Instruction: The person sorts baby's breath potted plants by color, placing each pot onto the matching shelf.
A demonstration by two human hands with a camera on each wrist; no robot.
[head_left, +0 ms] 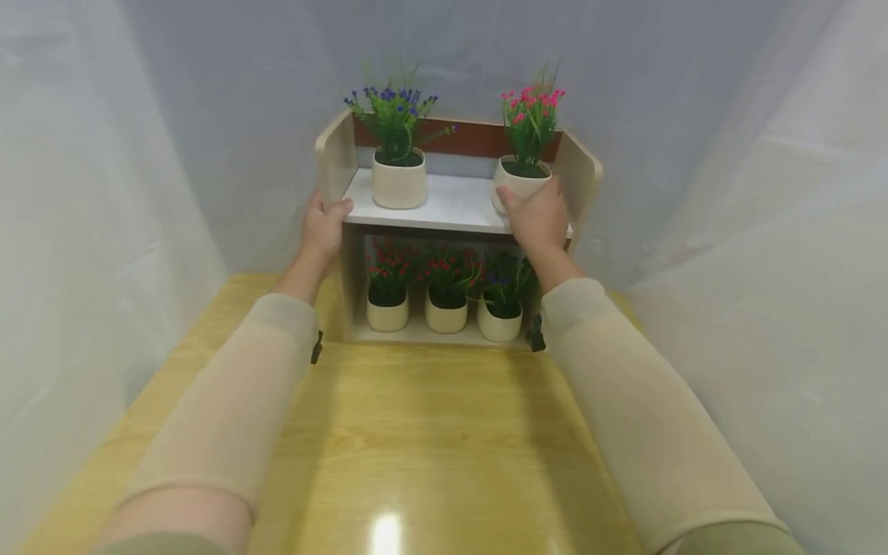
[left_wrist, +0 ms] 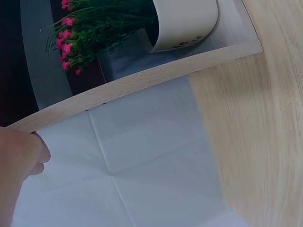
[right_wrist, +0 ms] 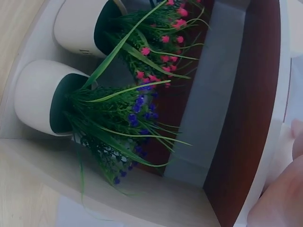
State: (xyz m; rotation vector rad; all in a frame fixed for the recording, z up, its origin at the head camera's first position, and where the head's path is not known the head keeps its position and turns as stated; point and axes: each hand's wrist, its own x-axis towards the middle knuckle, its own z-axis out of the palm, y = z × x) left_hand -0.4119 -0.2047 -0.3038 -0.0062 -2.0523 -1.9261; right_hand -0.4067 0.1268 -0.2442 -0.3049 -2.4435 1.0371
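A small two-tier shelf [head_left: 451, 223] with a white upper board stands on the wooden table. My left hand [head_left: 323, 227] grips its left side panel [head_left: 336, 158], thumb at the front edge; in the left wrist view the curled fingers [left_wrist: 41, 153] show outside the panel. On the upper board at the right, my right hand [head_left: 543, 220] holds a white flowerpot [head_left: 509, 181] with pink flowers, thumb across its front and fingers round its right side. A white flowerpot [head_left: 399, 185] with purple flowers sits at the board's left. In the right wrist view only part of the right hand [right_wrist: 284, 189] shows.
Three white pots stand in a row on the lower tier: red flowers at left [head_left: 388, 314] and middle [head_left: 446, 316], purple at right [head_left: 499, 324]. The glossy wooden table [head_left: 423, 432] extends in front. Pale sheeting [head_left: 83, 193] hangs behind and on both sides.
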